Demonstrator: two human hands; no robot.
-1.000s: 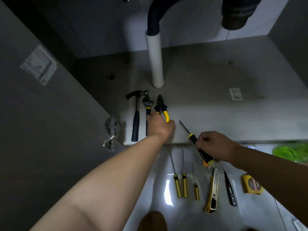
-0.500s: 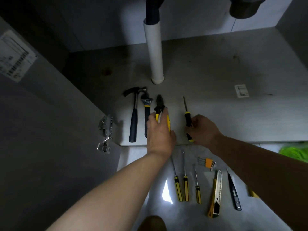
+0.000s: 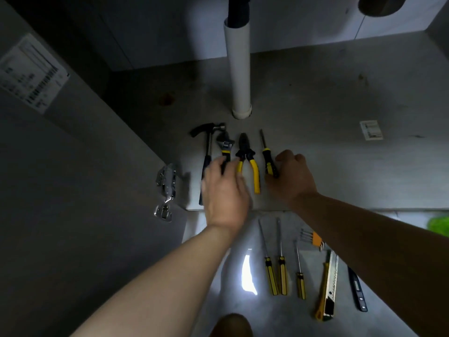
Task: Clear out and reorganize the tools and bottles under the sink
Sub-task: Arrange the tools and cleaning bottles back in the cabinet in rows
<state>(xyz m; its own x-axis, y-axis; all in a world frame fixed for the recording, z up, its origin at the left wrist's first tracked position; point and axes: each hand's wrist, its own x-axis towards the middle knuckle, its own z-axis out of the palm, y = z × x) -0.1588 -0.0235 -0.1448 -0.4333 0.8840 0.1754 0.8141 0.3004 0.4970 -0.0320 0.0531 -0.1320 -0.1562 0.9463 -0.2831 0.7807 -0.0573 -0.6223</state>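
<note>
Here the fingers (image 3: pixel 288 158) of the right hand (image 3: pixel 291 178) curl round the black-and-yellow screwdriver (image 3: pixel 267 159), on the grey cabinet floor (image 3: pixel 340 171) just right of the yellow-handled pliers (image 3: pixel 247 155), which the straight fingers (image 3: pixel 218 167) of the left hand (image 3: pixel 224 190) touch. Restocking seems underway; next, release and fetch the slim yellow screwdrivers (image 3: pixel 281 273) lying nearer.

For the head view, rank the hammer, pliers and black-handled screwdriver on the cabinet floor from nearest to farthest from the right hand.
1. screwdriver: touching the right hand, just to its left.
2. pliers: next over to the left.
3. hammer: far left of the row.
</note>
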